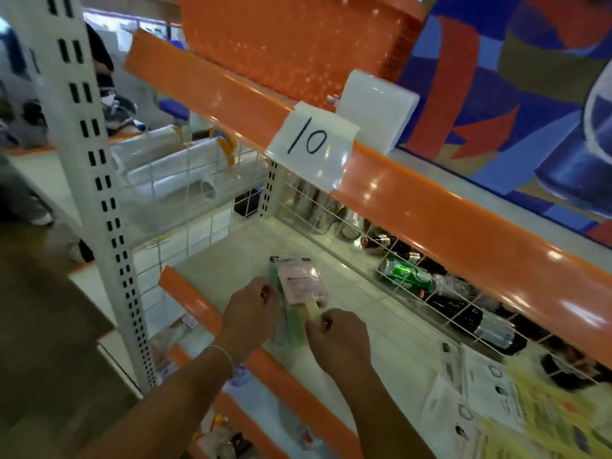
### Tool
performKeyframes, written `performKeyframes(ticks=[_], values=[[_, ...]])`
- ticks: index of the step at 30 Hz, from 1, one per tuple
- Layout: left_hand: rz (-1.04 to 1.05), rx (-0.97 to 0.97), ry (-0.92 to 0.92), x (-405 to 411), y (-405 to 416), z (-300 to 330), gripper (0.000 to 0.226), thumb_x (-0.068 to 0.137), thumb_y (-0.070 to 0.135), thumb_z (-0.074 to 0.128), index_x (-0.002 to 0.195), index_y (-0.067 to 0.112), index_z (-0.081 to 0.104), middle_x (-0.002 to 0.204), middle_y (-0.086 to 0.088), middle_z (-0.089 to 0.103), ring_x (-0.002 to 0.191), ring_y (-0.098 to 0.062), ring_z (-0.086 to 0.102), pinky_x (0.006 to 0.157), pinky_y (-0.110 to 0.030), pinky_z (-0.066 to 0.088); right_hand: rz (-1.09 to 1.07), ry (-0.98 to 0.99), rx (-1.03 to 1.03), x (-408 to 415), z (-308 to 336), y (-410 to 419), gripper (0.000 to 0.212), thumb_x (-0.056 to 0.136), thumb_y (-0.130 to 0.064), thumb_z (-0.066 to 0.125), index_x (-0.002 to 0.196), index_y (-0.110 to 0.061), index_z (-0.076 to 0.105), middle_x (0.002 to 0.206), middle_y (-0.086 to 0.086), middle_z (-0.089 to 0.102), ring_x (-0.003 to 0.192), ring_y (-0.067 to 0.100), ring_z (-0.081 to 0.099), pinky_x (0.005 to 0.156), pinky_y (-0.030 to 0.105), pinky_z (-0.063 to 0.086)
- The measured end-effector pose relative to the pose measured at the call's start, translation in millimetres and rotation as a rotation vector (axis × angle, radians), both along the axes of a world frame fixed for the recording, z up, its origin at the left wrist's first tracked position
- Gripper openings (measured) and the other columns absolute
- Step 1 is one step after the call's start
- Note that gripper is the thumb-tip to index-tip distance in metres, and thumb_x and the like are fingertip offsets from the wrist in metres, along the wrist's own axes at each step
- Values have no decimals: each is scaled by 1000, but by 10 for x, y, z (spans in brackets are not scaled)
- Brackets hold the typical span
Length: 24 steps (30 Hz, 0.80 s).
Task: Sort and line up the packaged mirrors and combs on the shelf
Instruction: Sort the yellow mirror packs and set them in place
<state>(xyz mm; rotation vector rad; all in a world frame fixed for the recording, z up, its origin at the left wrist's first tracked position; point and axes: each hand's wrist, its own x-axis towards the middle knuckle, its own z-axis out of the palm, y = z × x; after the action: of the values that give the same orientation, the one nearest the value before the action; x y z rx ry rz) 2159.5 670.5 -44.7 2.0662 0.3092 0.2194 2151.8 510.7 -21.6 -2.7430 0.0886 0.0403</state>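
Note:
A small stack of clear-wrapped packages (299, 281), pink on top and green beneath, lies on the white shelf (381, 313). A pale yellow handle (313, 311) sticks out of the stack toward me. My left hand (250, 313) grips the stack's left edge with curled fingers. My right hand (337, 339) pinches the near end of the pale handle. More flat packages with printed white and yellow cards (490, 402) lie at the shelf's right end.
An orange shelf lip (198, 308) runs along the front edge. A white wire grid (381, 253) backs the shelf, with bottles and a green can (409, 276) behind it. The upper orange shelf (430, 207) carries a "10" label (311, 140) overhead.

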Motion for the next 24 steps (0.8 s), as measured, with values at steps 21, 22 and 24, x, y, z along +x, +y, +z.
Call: performKeyframes(ticks=[21, 22, 24], values=[[-623, 221, -198, -74, -1693, 133, 19, 94, 31, 47, 106, 21, 58, 98, 3, 60, 84, -14, 57, 74, -28, 46, -518, -91, 132, -1050, -58, -2054, 35, 87, -43, 62, 114, -21, 66, 112, 0, 68, 101, 16, 62, 79, 22, 42], [-663, 237, -187, -132, -1806, 116, 22, 95, 32, 46, 109, 21, 58, 103, 3, 59, 86, -14, 58, 76, -27, 47, -532, -55, 113, -1101, -66, -2175, 42, 86, -47, 62, 119, -22, 64, 116, 0, 67, 105, 17, 61, 83, 24, 43], [-751, 271, -154, -254, -2038, 67, 25, 96, 34, 44, 112, 20, 57, 109, 2, 58, 92, -15, 58, 80, -29, 48, -525, 51, 65, -1193, -92, -2389, 60, 80, -54, 65, 130, -23, 55, 127, 0, 61, 115, 19, 57, 93, 28, 43]])
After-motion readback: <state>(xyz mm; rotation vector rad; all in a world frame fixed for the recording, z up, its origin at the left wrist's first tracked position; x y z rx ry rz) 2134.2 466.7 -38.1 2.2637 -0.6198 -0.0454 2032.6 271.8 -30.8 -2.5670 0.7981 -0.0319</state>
